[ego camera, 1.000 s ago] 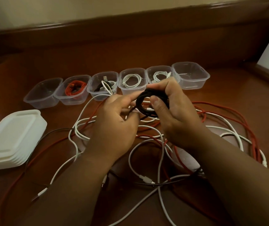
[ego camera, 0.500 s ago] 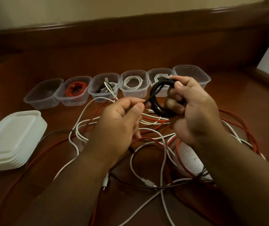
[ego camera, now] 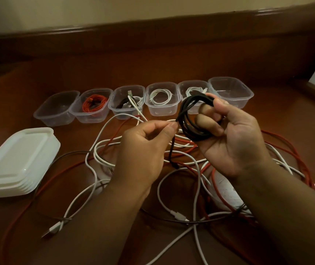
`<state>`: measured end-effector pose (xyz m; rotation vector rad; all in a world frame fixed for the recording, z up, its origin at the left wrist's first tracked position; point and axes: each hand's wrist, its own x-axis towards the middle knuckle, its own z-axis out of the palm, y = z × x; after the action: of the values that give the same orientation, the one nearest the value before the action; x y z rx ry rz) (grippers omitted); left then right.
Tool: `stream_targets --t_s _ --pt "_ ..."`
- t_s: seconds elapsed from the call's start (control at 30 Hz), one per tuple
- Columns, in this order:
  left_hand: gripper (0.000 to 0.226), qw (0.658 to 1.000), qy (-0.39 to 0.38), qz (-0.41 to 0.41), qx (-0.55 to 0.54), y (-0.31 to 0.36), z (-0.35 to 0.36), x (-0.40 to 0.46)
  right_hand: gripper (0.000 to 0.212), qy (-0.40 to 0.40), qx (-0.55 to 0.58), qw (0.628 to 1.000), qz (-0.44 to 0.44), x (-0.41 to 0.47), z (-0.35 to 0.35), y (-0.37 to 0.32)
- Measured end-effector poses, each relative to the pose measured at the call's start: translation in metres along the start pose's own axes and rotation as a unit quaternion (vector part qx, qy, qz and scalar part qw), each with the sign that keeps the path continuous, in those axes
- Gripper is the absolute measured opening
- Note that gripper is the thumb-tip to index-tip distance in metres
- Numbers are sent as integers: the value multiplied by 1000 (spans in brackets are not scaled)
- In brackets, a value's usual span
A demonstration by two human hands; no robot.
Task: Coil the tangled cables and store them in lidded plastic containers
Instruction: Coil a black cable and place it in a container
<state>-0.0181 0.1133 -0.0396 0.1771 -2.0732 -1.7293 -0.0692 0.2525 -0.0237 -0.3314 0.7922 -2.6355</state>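
Nearest the camera, loose white cables and red cables lay tangled across the brown table, loops running under both forearms and out toward the right edge of view. A white plug end sat at the tangle's near-left fringe. A pale flat object lay under the right wrist; couldn't tell what it was, too dim.

Above the tangle, the right hand had fingers curled through and around the black cable coil, gripping it clear of the table. The left hand pinched the coil's loose tail between thumb and forefinger at the coil's left side; the tail hung down from the pinch toward the tangle.

Left of the hands, a stack of white lids sat near the table's left edge, apart from the cables except one dark strand passing beside it.

Further back, six clear containers stood in a row, rims touching or nearly so. The leftmost container and the rightmost container held nothing; the four between held coiled cables, one of them red. The black coil was held just in front of the row's right end.

Behind the row, bare tabletop ran to a raised wooden edge at the wall.
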Motion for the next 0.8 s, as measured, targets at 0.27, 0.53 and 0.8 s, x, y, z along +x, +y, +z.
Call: stream_targets --t_s 0.27,0.53,0.8 --pt "16 931 -6 -184 -314 8 17 -13 21 36 -135 989 -47 2 -1 13" --pt "18 949 9 -109 -297 14 17 -17 17 27 -472 875 -102 0 -8 16" --pt "15 933 31 -171 -315 11 13 -10 20 7 -549 824 -138 2 -11 20"
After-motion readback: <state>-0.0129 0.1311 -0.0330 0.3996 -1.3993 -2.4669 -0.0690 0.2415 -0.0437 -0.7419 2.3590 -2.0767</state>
